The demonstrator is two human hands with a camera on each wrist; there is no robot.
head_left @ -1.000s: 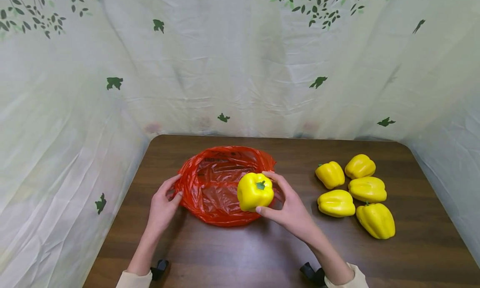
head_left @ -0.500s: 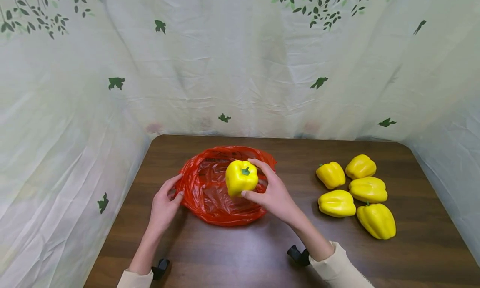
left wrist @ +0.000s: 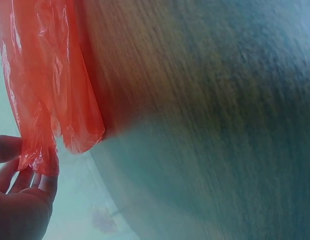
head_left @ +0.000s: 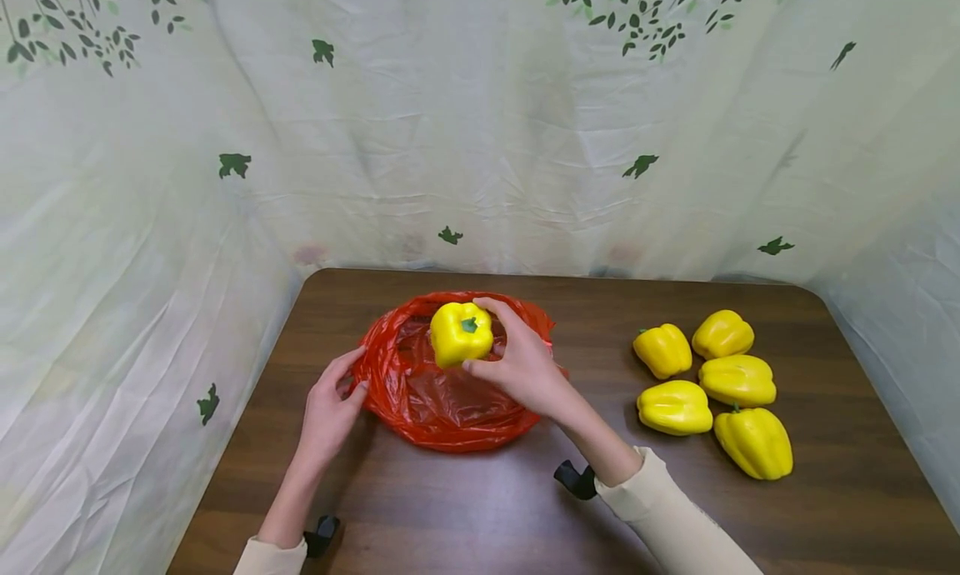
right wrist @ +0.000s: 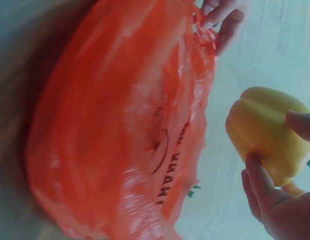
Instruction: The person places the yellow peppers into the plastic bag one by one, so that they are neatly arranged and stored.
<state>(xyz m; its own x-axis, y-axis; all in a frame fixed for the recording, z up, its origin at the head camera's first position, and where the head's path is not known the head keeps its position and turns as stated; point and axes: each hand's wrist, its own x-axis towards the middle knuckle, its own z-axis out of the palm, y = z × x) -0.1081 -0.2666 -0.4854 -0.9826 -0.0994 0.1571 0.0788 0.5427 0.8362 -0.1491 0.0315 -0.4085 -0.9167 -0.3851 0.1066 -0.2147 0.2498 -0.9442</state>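
Note:
A red plastic bag (head_left: 450, 429) stands on the table with its mouth spread wide and facing up. My left hand (head_left: 327, 412) holds the bag's left rim; in the left wrist view the thin film (left wrist: 42, 100) runs down between thumb and fingers. Over the bag's opening, my right hand (head_left: 525, 368) grips a yellow bell pepper (head_left: 452, 342) from its right side, its green stem turned toward the head camera. The right wrist view has the pepper (right wrist: 265, 132) apart from the bag's wall (right wrist: 109, 130), pinched between thumb and fingertips.
Several more yellow bell peppers (head_left: 737, 380) lie grouped on the right part of the brown wooden table (head_left: 847, 475). A pale curtain (head_left: 487, 142) with leaf prints hangs behind the table and along both sides.
My right hand has carried the yellow bell pepper leftward and farther from me, from the bag's near right rim to over its opening. The left hand stays at the bag's rim.

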